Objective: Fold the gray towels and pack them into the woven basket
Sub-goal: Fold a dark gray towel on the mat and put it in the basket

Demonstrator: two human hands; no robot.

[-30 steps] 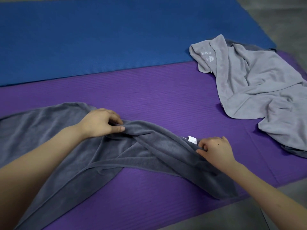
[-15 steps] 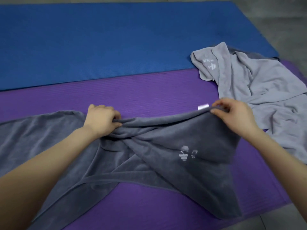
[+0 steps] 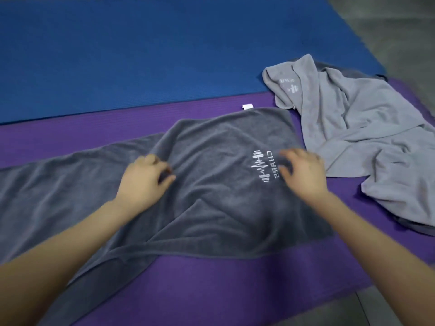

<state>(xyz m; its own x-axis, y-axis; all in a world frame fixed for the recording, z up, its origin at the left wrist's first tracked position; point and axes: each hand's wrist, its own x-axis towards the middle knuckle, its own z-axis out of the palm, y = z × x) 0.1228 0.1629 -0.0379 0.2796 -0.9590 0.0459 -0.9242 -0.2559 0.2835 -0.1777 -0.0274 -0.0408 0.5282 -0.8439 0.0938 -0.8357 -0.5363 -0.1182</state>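
My left hand (image 3: pixel 144 182) pinched the dark gray towel (image 3: pixel 223 208); my right hand (image 3: pixel 303 175) spread open over it, on the purple mat (image 3: pixel 211 290).

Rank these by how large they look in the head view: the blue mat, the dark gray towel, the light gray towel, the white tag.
1. blue mat and dark gray towel: alike, both cut off by the frame, towel nearer the camera; unranked.
2. light gray towel.
3. white tag.
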